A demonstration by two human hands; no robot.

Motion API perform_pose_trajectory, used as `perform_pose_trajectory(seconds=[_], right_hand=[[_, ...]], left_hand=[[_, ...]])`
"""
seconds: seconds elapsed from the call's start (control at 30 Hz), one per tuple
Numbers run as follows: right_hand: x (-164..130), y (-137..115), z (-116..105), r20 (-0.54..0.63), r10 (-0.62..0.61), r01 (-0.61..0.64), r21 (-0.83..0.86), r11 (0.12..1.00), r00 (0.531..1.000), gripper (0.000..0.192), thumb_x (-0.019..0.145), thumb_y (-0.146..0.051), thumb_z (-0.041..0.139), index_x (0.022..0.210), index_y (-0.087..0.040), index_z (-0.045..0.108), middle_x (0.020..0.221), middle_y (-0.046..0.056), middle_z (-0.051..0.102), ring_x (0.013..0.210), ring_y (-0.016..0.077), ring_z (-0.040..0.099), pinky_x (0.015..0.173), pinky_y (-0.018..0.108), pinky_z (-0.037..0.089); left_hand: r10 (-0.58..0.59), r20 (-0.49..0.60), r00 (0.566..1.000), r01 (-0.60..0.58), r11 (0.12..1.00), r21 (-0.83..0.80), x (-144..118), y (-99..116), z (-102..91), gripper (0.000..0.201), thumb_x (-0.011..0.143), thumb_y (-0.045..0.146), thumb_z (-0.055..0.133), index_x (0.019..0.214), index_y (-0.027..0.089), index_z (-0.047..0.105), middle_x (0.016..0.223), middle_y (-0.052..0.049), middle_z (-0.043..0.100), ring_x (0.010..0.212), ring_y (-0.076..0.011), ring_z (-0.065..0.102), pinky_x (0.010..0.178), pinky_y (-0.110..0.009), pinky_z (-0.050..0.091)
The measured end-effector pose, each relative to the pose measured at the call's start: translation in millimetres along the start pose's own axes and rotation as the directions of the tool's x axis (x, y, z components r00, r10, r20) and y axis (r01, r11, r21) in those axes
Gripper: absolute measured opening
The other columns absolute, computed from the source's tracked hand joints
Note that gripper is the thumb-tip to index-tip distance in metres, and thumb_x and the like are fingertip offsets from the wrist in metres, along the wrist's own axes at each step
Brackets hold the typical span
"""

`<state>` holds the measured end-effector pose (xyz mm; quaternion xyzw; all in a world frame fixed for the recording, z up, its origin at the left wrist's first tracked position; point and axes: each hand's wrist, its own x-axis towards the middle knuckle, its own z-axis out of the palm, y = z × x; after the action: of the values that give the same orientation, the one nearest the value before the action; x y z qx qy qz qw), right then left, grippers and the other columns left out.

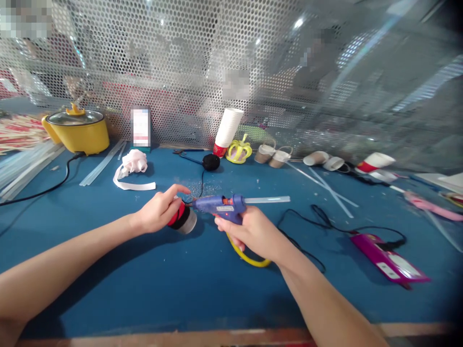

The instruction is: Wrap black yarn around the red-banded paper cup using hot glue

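Observation:
My right hand is wrapped round the grip of a blue glue gun, with a clear glue stick jutting from its back. The gun's nozzle points left and meets, or nearly meets, the top of a small cup wrapped in red and black. Around this cup my left hand is closed, its index finger stretched over the top. The cup lies tilted, its pale grey end facing right. Below my right hand curves a yellow band; whether it touches the gun is hidden.
At the back left stand a yellow electric pot and a phone. White ribbon, stacked paper cups, a yellow crown-shaped basket and small baskets line the back. A purple power strip with black cables lies right.

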<state>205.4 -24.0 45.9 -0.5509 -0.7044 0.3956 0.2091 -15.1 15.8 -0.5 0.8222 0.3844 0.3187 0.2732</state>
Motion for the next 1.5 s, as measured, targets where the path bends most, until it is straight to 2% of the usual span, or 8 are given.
perform_pose_trajectory(seconds=[0.37, 0.6, 0.8, 0.9, 1.0, 1.17, 1.37, 1.5], right_hand=[[1, -2, -4, 0.034, 0.022, -0.024, 0.046, 0.999, 0.999, 0.024, 0.078, -0.036, 0.052, 0.064, -0.016, 0.052, 0.036, -0.006, 0.045, 0.035, 0.0082, 0.043, 0.041, 0.021, 0.038], [-5, -4, -9, 0.038, 0.013, -0.018, 0.144, 0.989, 0.999, 0.022, 0.076, -0.037, 0.055, 0.071, -0.015, 0.055, 0.036, -0.006, 0.045, 0.034, 0.0077, 0.041, 0.038, 0.021, 0.036], [19, 25, -40, -0.29, -0.061, 0.129, 0.22, 0.967, 0.955, 0.022, 0.073, -0.038, 0.06, 0.072, -0.016, 0.055, 0.053, -0.002, 0.056, 0.049, 0.0099, 0.051, 0.051, 0.023, 0.042], [39, 46, -51, -0.429, 0.03, 0.0, 0.07, 0.998, 0.903, 0.023, 0.074, -0.039, 0.058, 0.074, -0.017, 0.054, 0.061, 0.0, 0.059, 0.053, 0.0105, 0.053, 0.05, 0.023, 0.042], [56, 64, -53, -0.421, 0.145, -0.176, -0.037, 0.984, 0.895, 0.028, 0.081, -0.04, 0.049, 0.065, -0.017, 0.05, 0.047, 0.0, 0.052, 0.042, 0.0105, 0.049, 0.045, 0.024, 0.04], [70, 79, -47, -0.424, 0.168, -0.26, -0.167, 0.951, 0.89, 0.029, 0.078, -0.037, 0.054, 0.057, -0.018, 0.051, 0.042, 0.003, 0.051, 0.04, 0.0149, 0.051, 0.045, 0.028, 0.039], [67, 51, -38, -0.48, -0.021, -0.161, -0.335, 0.928, 0.877, 0.018, 0.076, -0.029, 0.058, 0.064, -0.015, 0.058, 0.087, 0.017, 0.063, 0.096, 0.0293, 0.054, 0.079, 0.037, 0.039], [62, 14, -14, -0.222, -0.096, 0.038, -0.251, 0.967, 0.97, 0.045, 0.085, -0.05, 0.038, 0.074, -0.019, 0.068, 0.083, 0.007, 0.068, 0.079, 0.0183, 0.06, 0.074, 0.029, 0.042]], left_hand=[[0.052, 0.02, 0.998, -0.052, 0.998, 0.02, 0, -2, -1.1, 0.027, 0.088, 0.021, 0.03, 0.111, 0.016, 0.043, 0.053, 0.007, 0.043, 0.047, -0.0094, 0.044, 0.05, -0.022, 0.033], [-0.094, -0.069, 0.993, 0.094, 0.996, -0.002, 3, -4, 1.4, 0.028, 0.088, 0.024, 0.029, 0.111, 0.016, 0.043, 0.055, 0.006, 0.044, 0.053, -0.011, 0.045, 0.055, -0.024, 0.036], [-0.116, -0.184, 0.976, 0.098, 0.99, -0.101, 2, -2, 3.3, 0.029, 0.087, 0.022, 0.032, 0.113, 0.016, 0.043, 0.05, 0.008, 0.036, 0.048, -0.0095, 0.038, 0.049, -0.021, 0.032], [-0.115, -0.222, 0.968, 0.085, 0.986, -0.142, 1, 2, 2.2, 0.029, 0.087, 0.022, 0.032, 0.113, 0.015, 0.043, 0.049, 0.009, 0.032, 0.046, -0.009, 0.034, 0.047, -0.021, 0.029], [-0.079, -0.277, 0.958, 0.04, 0.989, -0.144, 1, 7, -1.2, 0.029, 0.088, 0.021, 0.032, 0.113, 0.014, 0.043, 0.048, 0.01, 0.03, 0.044, -0.0085, 0.032, 0.046, -0.021, 0.027], [0.011, -0.336, 0.942, -0.053, 0.992, -0.115, -1, 12, -7.0, 0.029, 0.089, 0.02, 0.032, 0.114, 0.013, 0.043, 0.048, 0.009, 0.031, 0.044, -0.0081, 0.032, 0.046, -0.021, 0.027], [0.136, -0.358, 0.924, -0.165, 0.985, -0.051, -3, 15, -6.7, 0.028, 0.088, 0.017, 0.033, 0.114, 0.012, 0.043, 0.048, 0.01, 0.03, 0.042, -0.0073, 0.031, 0.044, -0.02, 0.027], [0.238, -0.315, 0.919, -0.252, 0.968, -0.004, -6, 17, -5.1, 0.028, 0.088, 0.015, 0.035, 0.114, 0.012, 0.042, 0.048, 0.01, 0.032, 0.04, -0.0065, 0.032, 0.042, -0.019, 0.027]])
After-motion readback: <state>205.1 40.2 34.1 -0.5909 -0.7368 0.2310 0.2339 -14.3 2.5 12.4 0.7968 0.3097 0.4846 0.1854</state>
